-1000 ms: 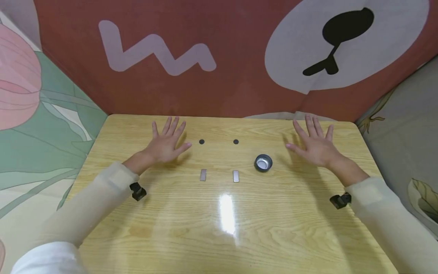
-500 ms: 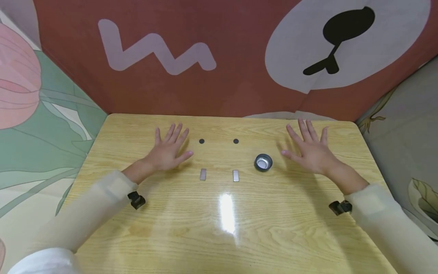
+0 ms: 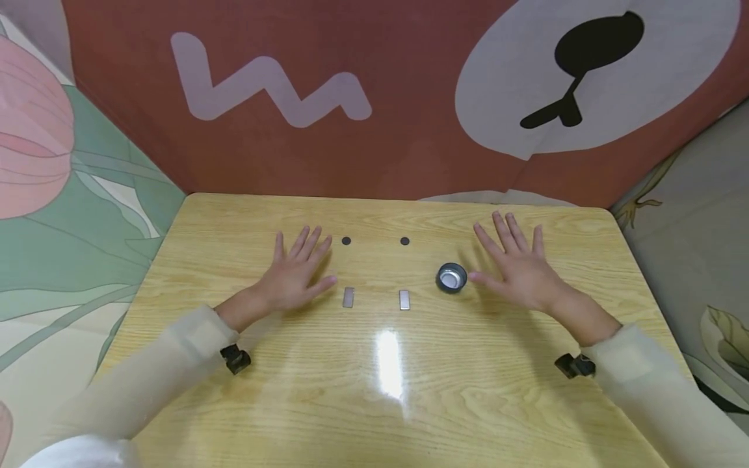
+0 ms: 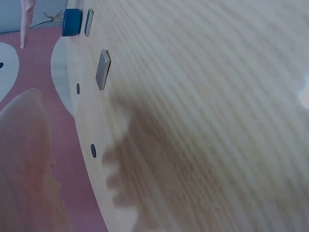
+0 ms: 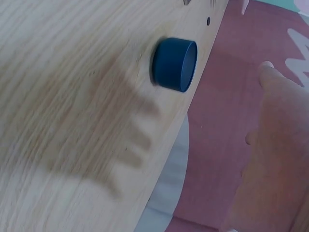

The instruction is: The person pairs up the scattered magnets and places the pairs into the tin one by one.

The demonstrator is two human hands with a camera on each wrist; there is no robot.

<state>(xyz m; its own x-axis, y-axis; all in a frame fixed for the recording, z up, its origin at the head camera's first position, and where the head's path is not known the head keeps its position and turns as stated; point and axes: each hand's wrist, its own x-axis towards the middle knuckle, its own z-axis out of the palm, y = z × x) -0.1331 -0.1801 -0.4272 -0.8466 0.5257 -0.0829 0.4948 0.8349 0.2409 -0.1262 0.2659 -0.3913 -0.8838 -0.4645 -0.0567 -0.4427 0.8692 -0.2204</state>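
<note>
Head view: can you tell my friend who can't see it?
A person's left hand and right hand, fingers spread, hover over a wooden table, holding nothing. Between them lie two dark discs, two rectangular plates and a round dark cup.

Compared with a second ago, the left hand (image 3: 295, 276) has moved away from the far and left edges of the table (image 3: 292, 403), its thumb now near the left grey plate (image 3: 348, 298). The right hand (image 3: 521, 276) has drawn back from the far and right edges, its thumb now just beside the round cup (image 3: 451, 278) in the head view.
</note>
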